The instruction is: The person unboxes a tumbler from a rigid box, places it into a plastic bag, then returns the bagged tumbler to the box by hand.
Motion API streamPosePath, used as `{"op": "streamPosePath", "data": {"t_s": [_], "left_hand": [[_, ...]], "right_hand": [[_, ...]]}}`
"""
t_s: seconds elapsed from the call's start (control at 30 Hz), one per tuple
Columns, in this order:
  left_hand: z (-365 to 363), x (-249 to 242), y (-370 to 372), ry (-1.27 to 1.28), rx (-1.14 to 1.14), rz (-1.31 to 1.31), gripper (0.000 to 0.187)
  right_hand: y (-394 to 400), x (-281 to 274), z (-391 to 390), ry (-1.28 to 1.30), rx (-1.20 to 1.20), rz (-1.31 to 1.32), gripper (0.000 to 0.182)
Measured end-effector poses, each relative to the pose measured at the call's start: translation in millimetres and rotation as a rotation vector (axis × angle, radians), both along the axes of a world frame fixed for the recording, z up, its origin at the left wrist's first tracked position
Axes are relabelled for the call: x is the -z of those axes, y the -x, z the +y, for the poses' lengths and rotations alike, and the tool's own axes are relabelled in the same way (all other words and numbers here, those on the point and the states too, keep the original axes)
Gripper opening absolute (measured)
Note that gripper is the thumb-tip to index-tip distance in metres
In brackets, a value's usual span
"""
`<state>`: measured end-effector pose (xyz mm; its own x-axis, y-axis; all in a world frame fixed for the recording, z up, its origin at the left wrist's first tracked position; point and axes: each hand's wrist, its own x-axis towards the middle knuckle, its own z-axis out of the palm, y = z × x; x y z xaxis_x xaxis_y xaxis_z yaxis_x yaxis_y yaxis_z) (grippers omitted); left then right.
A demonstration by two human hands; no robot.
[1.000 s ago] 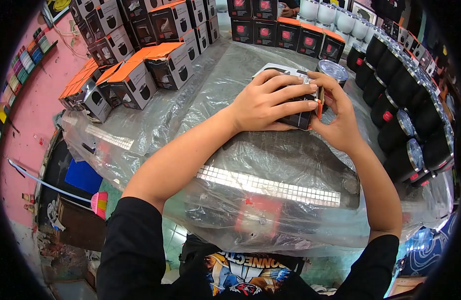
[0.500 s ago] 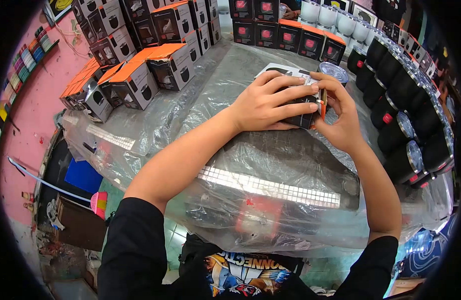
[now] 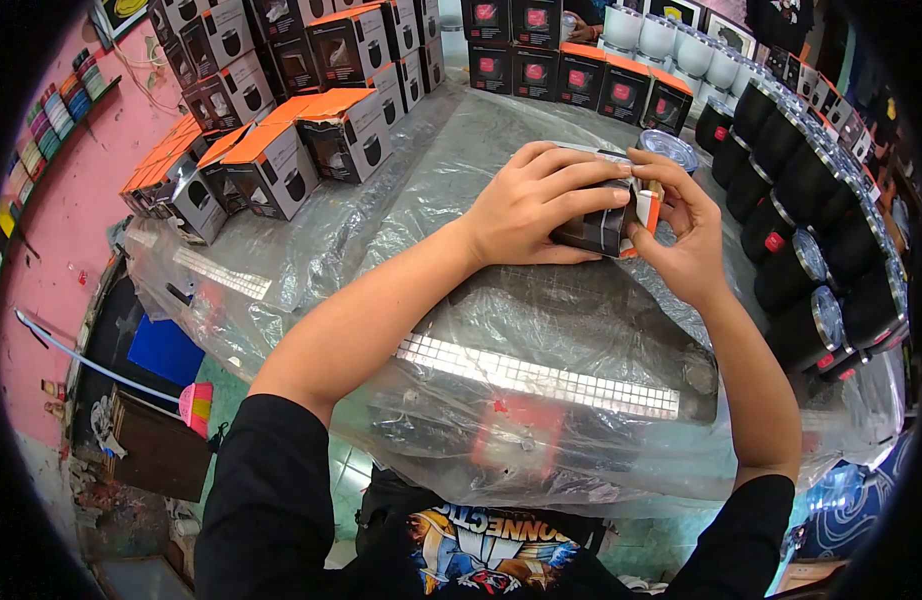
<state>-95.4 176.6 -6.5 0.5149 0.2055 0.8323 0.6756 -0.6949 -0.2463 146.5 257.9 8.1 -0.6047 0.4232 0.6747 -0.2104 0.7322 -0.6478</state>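
Note:
A small black box (image 3: 593, 232) with an orange end lies on its side on the plastic-covered table (image 3: 541, 320). My left hand (image 3: 546, 205) rests over its top and left side, fingers curled round it. At the box's right end, my right hand (image 3: 686, 225) grips the orange-edged flap (image 3: 653, 205) between thumb and fingers. That end looks partly open; what is inside is hidden. Just behind my right hand is a round clear lid (image 3: 668, 150) on a tumbler.
Stacked boxes with orange tops (image 3: 346, 135) stand at the back left, and a row of black boxes (image 3: 581, 78) at the back. Black tumblers (image 3: 781, 225) line the right side, with white tumblers (image 3: 656, 38) behind. A tiled strip (image 3: 541, 377) runs near the front edge.
The fingers of my right hand have shifted slightly at the box's end, and more of the orange-edged flap shows. My left hand has moved a little on the box.

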Motion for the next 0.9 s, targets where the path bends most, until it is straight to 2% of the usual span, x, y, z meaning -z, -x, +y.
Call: {"op": "streamPosePath", "data": {"t_s": [0.37, 0.67, 0.8, 0.87, 0.9], "left_hand": [[-1.4, 0.6, 0.8, -0.017, -0.014, 0.011, 0.075], [-2.2, 1.2, 2.9, -0.013, -0.034, 0.064, 0.071], [-3.7, -0.3, 4.3, -0.004, -0.029, 0.077, 0.071], [-4.0, -0.4, 6.5, -0.006, -0.023, 0.086, 0.071], [-4.2, -0.5, 7.8, -0.007, -0.017, 0.094, 0.071]], "right_hand": [[-1.4, 4.5, 4.9, 0.067, -0.061, 0.04, 0.042], [-1.8, 4.0, 2.6, 0.112, -0.045, 0.037, 0.053], [-1.6, 3.6, 0.7, 0.134, -0.043, 0.046, 0.053], [-4.2, 2.2, 2.2, -0.036, 0.052, 0.007, 0.051], [-4.5, 2.0, 3.6, -0.036, 0.052, 0.006, 0.051]]}}
